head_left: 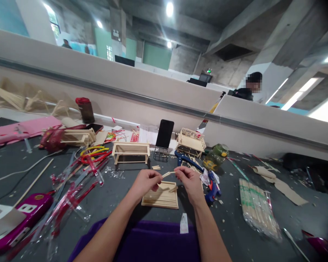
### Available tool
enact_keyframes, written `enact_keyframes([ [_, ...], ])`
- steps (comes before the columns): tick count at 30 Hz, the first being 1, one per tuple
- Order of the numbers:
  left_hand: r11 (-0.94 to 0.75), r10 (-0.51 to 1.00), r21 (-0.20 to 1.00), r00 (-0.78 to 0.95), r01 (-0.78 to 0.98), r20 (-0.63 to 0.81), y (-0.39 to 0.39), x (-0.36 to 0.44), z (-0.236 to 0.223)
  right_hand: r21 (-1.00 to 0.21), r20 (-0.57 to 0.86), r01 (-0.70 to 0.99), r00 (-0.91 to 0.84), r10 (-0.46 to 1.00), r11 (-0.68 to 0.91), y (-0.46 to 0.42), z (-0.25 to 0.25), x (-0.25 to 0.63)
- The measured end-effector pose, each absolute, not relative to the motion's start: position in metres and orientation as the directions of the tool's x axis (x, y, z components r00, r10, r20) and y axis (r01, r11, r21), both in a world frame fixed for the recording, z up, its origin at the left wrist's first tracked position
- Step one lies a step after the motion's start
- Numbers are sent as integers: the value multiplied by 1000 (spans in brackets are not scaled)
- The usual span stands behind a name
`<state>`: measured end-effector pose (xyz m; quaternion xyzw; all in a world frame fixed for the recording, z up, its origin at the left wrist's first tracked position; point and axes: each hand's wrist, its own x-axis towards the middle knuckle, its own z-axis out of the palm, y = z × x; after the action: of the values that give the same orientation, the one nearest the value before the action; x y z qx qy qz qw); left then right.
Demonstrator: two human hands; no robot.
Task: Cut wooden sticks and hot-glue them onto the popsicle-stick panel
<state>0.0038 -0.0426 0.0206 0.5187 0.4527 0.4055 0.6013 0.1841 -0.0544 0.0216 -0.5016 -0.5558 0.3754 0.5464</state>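
Just above the slatted wooden panel (160,201) on the desk (112,193), the left hand (147,183) and the right hand (190,181), slightly apart, both pinch one thin stick (168,174), which may snap if bent too strongly, or drop onto this panel if their grip loosens.

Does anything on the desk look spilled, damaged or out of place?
Mostly litter: pale crumbs are scattered across the desk, crumpled plastic lies tangled on the left, and a brown paper strip curls at the right. The panel shows no clear damage.
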Motion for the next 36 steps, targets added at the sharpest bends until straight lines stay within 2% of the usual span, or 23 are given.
enact_keyframes([
  [5, 134, 942, 991, 306, 24, -135, -44, 8, 19, -959, 236, 184, 91, 967, 217, -53, 16, 192],
  [13, 109, 937, 993, 330, 46, -118, -45, 9, 19, -872, 368, 355, 22, 930, 337, -55, 20, 189],
  [36, 67, 944, 998, 324, -4, -63, -42, 9, 15, -828, 427, 407, 13, 904, 386, -56, 16, 181],
])
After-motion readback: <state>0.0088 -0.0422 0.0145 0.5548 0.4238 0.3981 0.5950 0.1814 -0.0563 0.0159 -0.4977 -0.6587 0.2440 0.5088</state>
